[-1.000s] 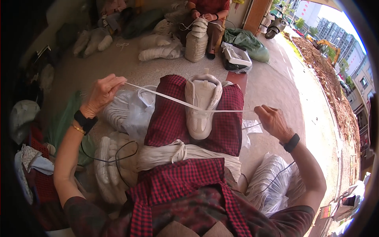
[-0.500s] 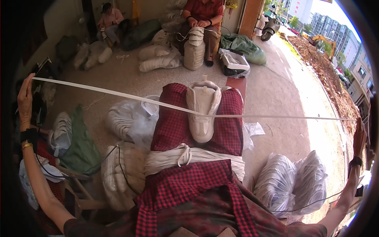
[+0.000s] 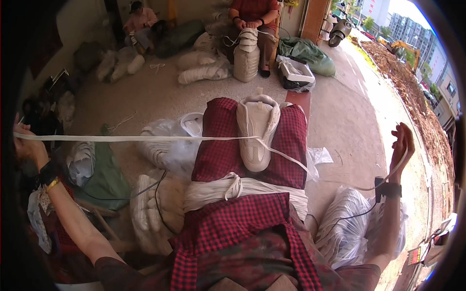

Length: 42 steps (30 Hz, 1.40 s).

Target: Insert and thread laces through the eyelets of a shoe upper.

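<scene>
A cream sneaker shoe upper [image 3: 256, 127] rests on my lap, toe toward me, on a red-and-black checked apron [image 3: 218, 145]. A long white shoelace [image 3: 145, 138] passes through the lower end of its lacing. At the far left my left hand [image 3: 30, 145] pinches one side of the lace, pulled straight and nearly level. My right hand [image 3: 402, 145] is raised at the right with curled fingers. The other side of the lace hangs slack in a curve up to that palm. A bundle of white laces [image 3: 262, 189] lies across my lap, tied with a loop.
Plastic-wrapped stacks of shoe uppers [image 3: 347, 223] lie at my right, with another wrapped stack [image 3: 162, 145] at my left. A green cloth [image 3: 104, 169] is beyond my left arm. Ahead, a person in red [image 3: 252, 24] handles stacked uppers. A black cable [image 3: 126, 199] runs beside me.
My right hand has come inward and up, and its side of the lace has gone from taut to slack. My left hand has moved lower and outward. The view has shifted slightly.
</scene>
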### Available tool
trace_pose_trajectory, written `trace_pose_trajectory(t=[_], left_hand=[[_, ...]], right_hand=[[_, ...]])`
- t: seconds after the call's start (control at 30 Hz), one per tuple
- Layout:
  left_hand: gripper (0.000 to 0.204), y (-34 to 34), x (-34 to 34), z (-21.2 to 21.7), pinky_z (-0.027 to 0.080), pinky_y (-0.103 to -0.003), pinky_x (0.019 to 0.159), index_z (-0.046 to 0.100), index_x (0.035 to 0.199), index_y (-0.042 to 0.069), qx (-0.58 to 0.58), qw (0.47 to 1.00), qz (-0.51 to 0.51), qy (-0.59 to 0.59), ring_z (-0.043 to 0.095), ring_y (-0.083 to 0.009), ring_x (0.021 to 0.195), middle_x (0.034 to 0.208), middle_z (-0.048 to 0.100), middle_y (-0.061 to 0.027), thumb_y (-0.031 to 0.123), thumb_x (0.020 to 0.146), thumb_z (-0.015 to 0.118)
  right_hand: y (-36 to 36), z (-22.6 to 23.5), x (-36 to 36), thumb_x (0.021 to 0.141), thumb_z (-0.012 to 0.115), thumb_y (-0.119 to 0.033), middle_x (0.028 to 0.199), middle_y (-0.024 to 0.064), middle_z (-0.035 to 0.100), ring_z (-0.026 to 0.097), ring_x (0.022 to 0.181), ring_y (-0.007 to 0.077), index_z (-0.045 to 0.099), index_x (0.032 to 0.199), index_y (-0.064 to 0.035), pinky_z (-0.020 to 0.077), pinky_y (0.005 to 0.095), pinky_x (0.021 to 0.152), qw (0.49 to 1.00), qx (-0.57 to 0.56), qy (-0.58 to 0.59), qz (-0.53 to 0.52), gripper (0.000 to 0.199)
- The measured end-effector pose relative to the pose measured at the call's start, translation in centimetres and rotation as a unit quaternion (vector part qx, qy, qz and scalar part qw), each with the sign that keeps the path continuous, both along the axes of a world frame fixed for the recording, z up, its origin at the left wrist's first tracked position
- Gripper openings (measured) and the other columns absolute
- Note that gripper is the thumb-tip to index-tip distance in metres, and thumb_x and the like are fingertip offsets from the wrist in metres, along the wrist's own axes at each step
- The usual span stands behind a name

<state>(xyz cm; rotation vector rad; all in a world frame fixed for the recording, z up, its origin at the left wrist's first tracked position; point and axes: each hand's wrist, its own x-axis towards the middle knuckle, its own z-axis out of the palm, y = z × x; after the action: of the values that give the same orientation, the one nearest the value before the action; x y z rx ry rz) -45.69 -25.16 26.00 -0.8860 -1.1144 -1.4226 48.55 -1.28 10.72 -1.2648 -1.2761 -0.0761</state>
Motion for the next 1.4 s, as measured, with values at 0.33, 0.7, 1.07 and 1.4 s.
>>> trace_pose_trajectory(t=[0.33,0.7,1.07,1.4], left_hand=[[0.022,20.0,37.7,-19.8,0.053,-0.022,0.070,0.073,0.114,0.001,-0.409,0.640,-0.587,-0.281,0.064,-0.0088,0.080,0.098,0.070,-0.0058,0.014,0.098,0.067],[0.019,22.5,44.1,-25.9,0.058,-0.025,0.072,0.071,0.106,-0.001,-0.510,0.506,-0.633,-0.288,0.067,-0.0091,0.083,0.092,0.072,-0.0055,0.014,0.095,0.070],[0.015,21.9,44.0,-26.2,0.054,-0.024,0.070,0.071,0.103,-0.002,-0.520,0.533,-0.612,-0.266,0.066,-0.0091,0.078,0.088,0.072,-0.0068,0.009,0.093,0.068],[0.009,22.0,44.6,-26.1,0.052,-0.020,0.062,0.067,0.092,0.000,-0.524,0.601,-0.562,-0.223,0.063,-0.0047,0.072,0.083,0.069,-0.0025,0.006,0.089,0.072]], right_hand=[[1.7,-8.4,-23.7,0.087,0.071,-0.002,0.078,0.0063,0.070,0.064,0.073,0.0102,0.067,0.092,0.0014,0.0510,0.0256,0.067,0.886,-0.200,-0.058,0.414,0.007],[2.1,-8.6,-25.1,0.075,0.072,0.000,0.070,0.0096,0.059,0.059,0.062,0.0208,0.056,0.084,0.0006,0.0481,0.0344,0.060,0.878,-0.230,-0.108,0.405,0.019],[2.3,-8.9,-26.2,0.073,0.067,0.004,0.071,0.0132,0.059,0.062,0.065,0.0260,0.055,0.085,-0.0001,0.0482,0.0369,0.060,0.890,-0.191,-0.178,0.375,0.017],[2.0,-7.7,-25.8,0.080,0.074,-0.004,0.069,0.0067,0.063,0.061,0.065,0.0113,0.062,0.083,0.0004,0.0496,0.0297,0.060,0.867,-0.279,-0.113,0.396,0.013]])
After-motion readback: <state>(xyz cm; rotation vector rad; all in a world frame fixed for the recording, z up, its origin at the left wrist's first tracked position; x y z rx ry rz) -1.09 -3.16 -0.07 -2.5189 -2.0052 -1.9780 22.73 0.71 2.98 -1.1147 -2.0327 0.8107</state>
